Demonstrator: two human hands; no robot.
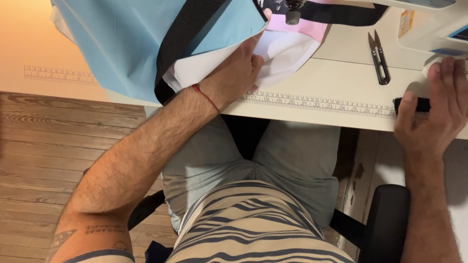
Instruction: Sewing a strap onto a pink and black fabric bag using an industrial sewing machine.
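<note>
My left hand point(235, 72) rests on white fabric point(282, 51) at the table's front edge, pressing a light blue bag piece point(124, 11) with a black webbing strap point(191, 22) toward the sewing machine's presser foot point(291, 5). Pink fabric point(303, 26) lies under the needle area. My right hand point(436, 106) lies flat on the table at the right, thumb on a small black object point(417, 104) by the edge; what it is I cannot tell. A red thread bracelet circles my left wrist.
Black thread snips point(379, 55) lie on the white table point(335, 84) between my hands. The sewing machine body point(415, 14) spans the top right. A printed ruler runs along the table edge. A black chair armrest point(384, 227) sits below right; wooden floor at left.
</note>
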